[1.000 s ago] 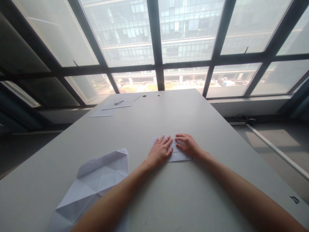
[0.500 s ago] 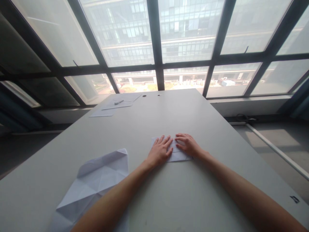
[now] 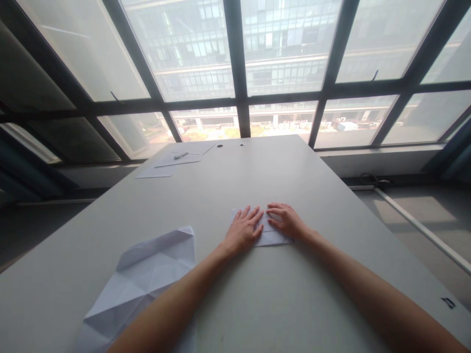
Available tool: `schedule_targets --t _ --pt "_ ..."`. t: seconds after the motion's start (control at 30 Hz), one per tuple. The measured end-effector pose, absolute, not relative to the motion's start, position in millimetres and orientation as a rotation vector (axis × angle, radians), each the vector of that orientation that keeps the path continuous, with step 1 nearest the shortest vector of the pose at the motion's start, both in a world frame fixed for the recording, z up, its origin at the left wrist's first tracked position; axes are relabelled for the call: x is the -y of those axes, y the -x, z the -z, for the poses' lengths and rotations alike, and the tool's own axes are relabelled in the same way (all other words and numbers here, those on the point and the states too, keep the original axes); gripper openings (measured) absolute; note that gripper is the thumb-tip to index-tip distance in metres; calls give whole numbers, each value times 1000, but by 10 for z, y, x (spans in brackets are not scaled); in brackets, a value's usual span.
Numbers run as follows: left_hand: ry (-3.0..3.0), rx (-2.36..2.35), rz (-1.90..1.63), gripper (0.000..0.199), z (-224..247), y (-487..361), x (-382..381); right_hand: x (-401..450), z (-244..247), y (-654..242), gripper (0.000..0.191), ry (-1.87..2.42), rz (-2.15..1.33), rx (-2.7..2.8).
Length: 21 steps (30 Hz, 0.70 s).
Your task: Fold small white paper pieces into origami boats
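Observation:
A small folded sheet of white paper (image 3: 273, 238) lies flat on the white table (image 3: 235, 299), with crease or edge lines running across it. My left hand (image 3: 244, 228) rests on its left part, palm down with the fingers spread. Over the right part lies my right hand (image 3: 285, 219), fingers stretched toward the left hand and slightly bent. The two hands cover much of the paper, so its full outline is hidden. To the left, partly under my left forearm, is a larger creased sheet of white paper (image 3: 154, 269) with raised folds.
Several flat paper sheets (image 3: 156, 171) lie at the table's far left, with a small whitish object (image 3: 181, 155) on top. A round dark hole (image 3: 220, 146) is near the far edge. Large windows with dark frames (image 3: 241, 73) stand beyond. A black mark (image 3: 448, 303) is at the right edge.

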<state>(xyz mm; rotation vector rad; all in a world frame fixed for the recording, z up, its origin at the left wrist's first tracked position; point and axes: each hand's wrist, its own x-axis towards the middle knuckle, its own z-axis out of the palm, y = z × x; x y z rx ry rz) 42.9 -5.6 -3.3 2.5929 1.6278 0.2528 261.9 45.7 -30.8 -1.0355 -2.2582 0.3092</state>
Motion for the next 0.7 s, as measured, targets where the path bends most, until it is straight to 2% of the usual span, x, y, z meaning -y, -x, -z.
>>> schedule_targets --t 0.7 --pt "-2593 -1581 -206 58 -6 -449 79 -431 271 -2606 26 1041 -291 2250"
